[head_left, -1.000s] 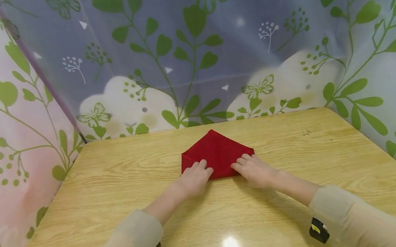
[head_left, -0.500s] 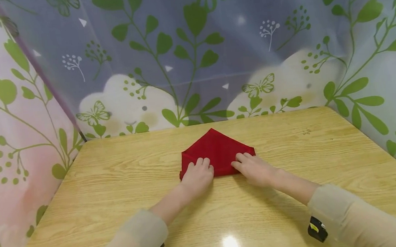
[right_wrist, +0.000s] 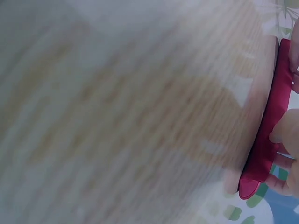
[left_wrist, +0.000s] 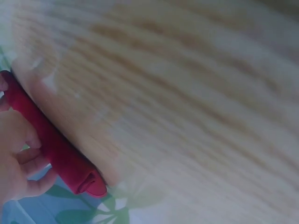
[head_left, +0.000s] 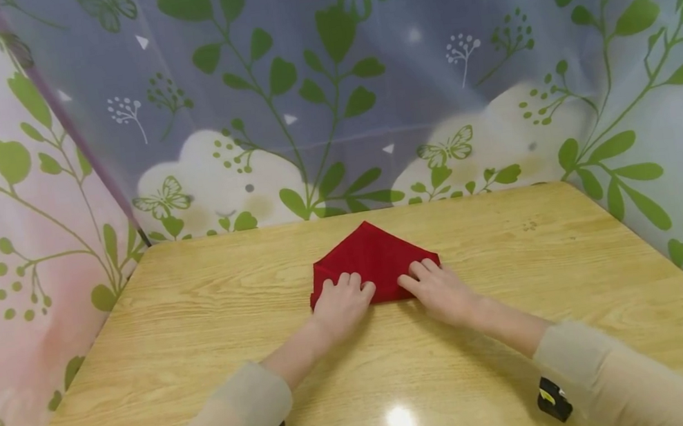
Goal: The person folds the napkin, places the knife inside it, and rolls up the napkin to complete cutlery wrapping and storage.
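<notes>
A red cloth [head_left: 374, 261] lies on the wooden table, folded so that a point faces the far side. Its near edge is rolled, and the roll's layered end [left_wrist: 91, 184] shows in the left wrist view. My left hand [head_left: 343, 301] grips the left part of this edge, fingers bent over the top and thumb on the near side. On the right part, my right hand [head_left: 437, 290] holds the roll in the same manner. The right wrist view shows thumb and fingers of the right hand [right_wrist: 286, 149] around the red roll [right_wrist: 275, 105].
The light wooden table [head_left: 199, 283] stretches out around the cloth. Behind it hangs a curtain [head_left: 416, 87] printed with leaves and butterflies, and similar panels close off both sides. A dark device [head_left: 553, 399] sits under the right cuff.
The cloth's near edge has shifted slightly away from me. My left hand has moved a little forward and right, and a small roll end now shows at the cloth's left side.
</notes>
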{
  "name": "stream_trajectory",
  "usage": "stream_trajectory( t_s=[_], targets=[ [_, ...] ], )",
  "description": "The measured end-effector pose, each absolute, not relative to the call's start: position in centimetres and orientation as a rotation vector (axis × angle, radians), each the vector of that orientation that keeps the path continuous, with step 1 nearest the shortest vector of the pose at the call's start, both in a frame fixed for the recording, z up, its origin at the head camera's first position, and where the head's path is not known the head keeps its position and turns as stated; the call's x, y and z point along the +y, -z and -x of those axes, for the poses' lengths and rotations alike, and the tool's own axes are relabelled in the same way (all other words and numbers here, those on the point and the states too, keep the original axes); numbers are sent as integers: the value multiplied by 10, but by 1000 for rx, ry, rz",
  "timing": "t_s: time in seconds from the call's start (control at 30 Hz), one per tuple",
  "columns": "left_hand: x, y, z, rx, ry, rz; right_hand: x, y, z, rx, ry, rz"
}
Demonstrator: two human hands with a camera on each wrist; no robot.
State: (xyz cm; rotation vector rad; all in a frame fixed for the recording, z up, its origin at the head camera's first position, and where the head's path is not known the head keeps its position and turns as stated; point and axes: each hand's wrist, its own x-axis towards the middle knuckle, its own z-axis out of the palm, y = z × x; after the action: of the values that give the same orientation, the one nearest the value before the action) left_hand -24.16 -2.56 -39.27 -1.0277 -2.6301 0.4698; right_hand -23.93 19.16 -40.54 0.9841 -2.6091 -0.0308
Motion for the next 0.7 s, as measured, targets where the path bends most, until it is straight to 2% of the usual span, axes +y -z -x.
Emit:
stream_trajectory(
  t_s=[0.3, 0.7],
  targets=[
    [-27, 395, 248, -2662, -365, 1031, 190, 404, 237, -2598, 235, -979],
    [-27, 395, 248, -2559, -480, 1061, 191, 404, 240, -2539, 226, -1010]
  ],
)
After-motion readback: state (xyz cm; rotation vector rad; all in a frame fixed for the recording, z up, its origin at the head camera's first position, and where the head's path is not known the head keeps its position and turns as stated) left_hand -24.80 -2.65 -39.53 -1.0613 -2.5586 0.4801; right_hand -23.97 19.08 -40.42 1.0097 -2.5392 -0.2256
